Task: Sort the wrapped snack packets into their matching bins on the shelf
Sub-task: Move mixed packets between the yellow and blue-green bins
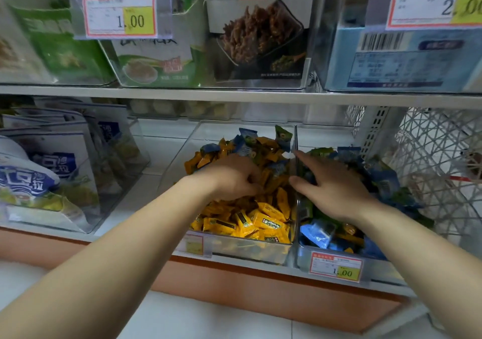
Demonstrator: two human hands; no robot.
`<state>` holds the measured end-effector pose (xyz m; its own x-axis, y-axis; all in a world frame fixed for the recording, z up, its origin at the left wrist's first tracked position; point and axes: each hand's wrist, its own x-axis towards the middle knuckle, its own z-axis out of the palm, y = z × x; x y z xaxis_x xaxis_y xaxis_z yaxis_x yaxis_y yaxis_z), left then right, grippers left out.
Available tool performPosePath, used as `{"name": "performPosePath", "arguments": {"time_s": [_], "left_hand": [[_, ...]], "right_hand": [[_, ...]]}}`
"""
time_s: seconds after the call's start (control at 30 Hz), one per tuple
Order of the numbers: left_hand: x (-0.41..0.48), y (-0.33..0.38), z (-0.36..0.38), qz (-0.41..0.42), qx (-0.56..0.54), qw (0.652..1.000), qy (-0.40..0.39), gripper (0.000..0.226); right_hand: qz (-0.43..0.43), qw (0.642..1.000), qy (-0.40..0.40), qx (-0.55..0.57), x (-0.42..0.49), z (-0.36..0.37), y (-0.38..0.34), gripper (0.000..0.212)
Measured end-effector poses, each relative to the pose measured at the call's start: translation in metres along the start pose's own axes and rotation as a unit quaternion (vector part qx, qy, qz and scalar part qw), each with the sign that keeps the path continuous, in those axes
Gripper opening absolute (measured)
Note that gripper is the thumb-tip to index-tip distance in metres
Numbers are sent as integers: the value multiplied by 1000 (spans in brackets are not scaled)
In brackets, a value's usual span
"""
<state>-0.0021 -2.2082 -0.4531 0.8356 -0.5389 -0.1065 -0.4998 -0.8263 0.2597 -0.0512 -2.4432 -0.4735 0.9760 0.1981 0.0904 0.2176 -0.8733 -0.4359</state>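
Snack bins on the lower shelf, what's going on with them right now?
A person is sorting wrapped packets between two clear bins. The left hand digs into the yellow packets in the left bin, fingers curled into the pile; whether it holds one is unclear. The right hand lies open over the right bin of blue and green packets. Stray blue packets sit at the back of the left bin, so sorting is unfinished.
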Motion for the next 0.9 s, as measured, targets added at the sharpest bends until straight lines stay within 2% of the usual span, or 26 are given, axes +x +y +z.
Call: {"name": "performPosePath", "arguments": {"time_s": [0.07,0.17,0.27,0.37,0.47,0.53,0.6,0.7,0.83,0.9], "left_hand": [[14,12,-3,-2,2,999,45,19],[35,32,5,10,-60,992,112,22],[48,39,19,1,-85,994,75,29],[49,35,24,3,-94,993,72,35],[44,29,24,6,-97,992,80,24],[36,25,19,-8,-108,986,129,11],[26,21,11,-16,-147,971,189,14],[10,23,2,6,-261,931,254,12],[2,34,1,34,-387,885,258,16],[7,32,-1,-4,-426,870,248,11]], "right_hand": [[-3,1000,11,-23,-2,4,-2,72],[-4,999,20,-27,-5,6,-3,74],[-9,1000,27,-12,-7,7,2,72],[-11,999,31,-1,-6,7,4,73],[-12,999,35,4,-6,7,4,69],[-11,999,41,21,-5,6,1,67],[-19,996,75,35,-5,2,-2,64],[-59,988,133,43,-4,-3,-14,55],[-86,977,116,159,-6,-4,-27,34],[-66,970,148,183,-7,-7,-23,28]]}}
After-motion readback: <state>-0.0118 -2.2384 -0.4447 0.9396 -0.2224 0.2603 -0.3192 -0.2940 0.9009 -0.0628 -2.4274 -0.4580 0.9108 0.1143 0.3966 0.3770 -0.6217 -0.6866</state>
